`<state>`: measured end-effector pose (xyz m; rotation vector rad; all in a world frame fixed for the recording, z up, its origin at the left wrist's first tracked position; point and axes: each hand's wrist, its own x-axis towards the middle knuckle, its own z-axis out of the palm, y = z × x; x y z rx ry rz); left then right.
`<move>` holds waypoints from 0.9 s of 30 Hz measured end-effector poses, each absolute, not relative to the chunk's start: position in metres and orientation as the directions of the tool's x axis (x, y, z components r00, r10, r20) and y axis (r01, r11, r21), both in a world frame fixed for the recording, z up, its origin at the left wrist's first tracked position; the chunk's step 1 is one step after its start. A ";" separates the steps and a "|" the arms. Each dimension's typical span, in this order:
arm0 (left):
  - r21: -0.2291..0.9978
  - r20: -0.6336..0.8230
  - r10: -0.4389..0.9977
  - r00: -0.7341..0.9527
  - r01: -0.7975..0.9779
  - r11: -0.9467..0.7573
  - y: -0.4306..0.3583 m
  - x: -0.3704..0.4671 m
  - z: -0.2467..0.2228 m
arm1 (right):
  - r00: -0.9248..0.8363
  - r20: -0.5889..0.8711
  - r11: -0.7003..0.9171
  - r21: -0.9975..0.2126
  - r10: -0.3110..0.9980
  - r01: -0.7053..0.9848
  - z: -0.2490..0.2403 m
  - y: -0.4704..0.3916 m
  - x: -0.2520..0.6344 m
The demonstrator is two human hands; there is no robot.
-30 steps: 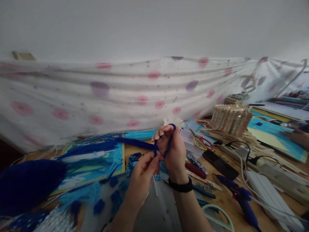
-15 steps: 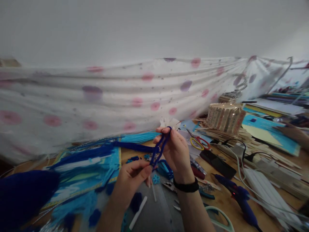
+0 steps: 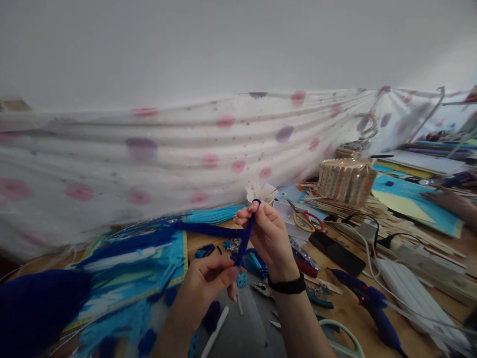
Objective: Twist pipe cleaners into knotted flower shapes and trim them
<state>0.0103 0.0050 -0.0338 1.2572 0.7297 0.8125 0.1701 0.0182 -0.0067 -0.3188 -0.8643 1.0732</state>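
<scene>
A dark blue pipe cleaner (image 3: 245, 242), folded into a narrow strip, stretches between my two hands above the work table. My left hand (image 3: 210, 281) pinches its lower end between thumb and fingers. The upper end, a small bend, is held by my right hand (image 3: 270, 231), which wears a black wristband (image 3: 286, 285). Beneath and between the hands lie a light blue flower-like piece (image 3: 242, 280), pliers (image 3: 263, 288) and a thin white stick (image 3: 239, 301). Behind my right hand stands a white flower-shaped item (image 3: 261, 192).
Right: scissors (image 3: 308, 221), a dark phone-like object (image 3: 336, 252), a blue glue gun (image 3: 368, 301), power strips with cords (image 3: 425, 261) and a wooden-stick box (image 3: 346, 181). Left: bundles of blue pipe cleaners (image 3: 134, 253). Another person's hand (image 3: 449, 204) rests at far right.
The two strands of the pipe cleaner, spread in a loop before, now lie close together. My left hand has moved slightly down and right; the right hand has shifted slightly left.
</scene>
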 end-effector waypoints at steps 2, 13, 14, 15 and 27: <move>0.985 -0.033 0.845 0.533 -0.124 0.117 0.007 0.010 -0.035 | 0.181 0.448 0.450 -0.620 0.875 -0.643 -0.007 0.018 0.169; 0.999 -0.018 0.798 0.602 -0.029 0.044 0.016 -0.005 -0.038 | 0.224 0.494 0.523 -0.630 0.840 -0.574 -0.011 0.024 0.162; 0.998 -0.021 0.811 0.584 -0.030 0.048 0.015 -0.005 -0.038 | 0.224 0.493 0.525 -0.642 0.841 -0.559 -0.011 0.024 0.162; 0.998 -0.027 0.832 0.555 -0.035 0.056 0.014 -0.004 -0.037 | 0.218 0.490 0.522 -0.656 0.844 -0.546 -0.011 0.024 0.162; 0.976 -0.056 0.932 0.358 -0.178 0.127 0.014 0.004 -0.038 | 0.196 0.395 0.417 -0.618 0.898 -0.667 -0.016 0.029 0.160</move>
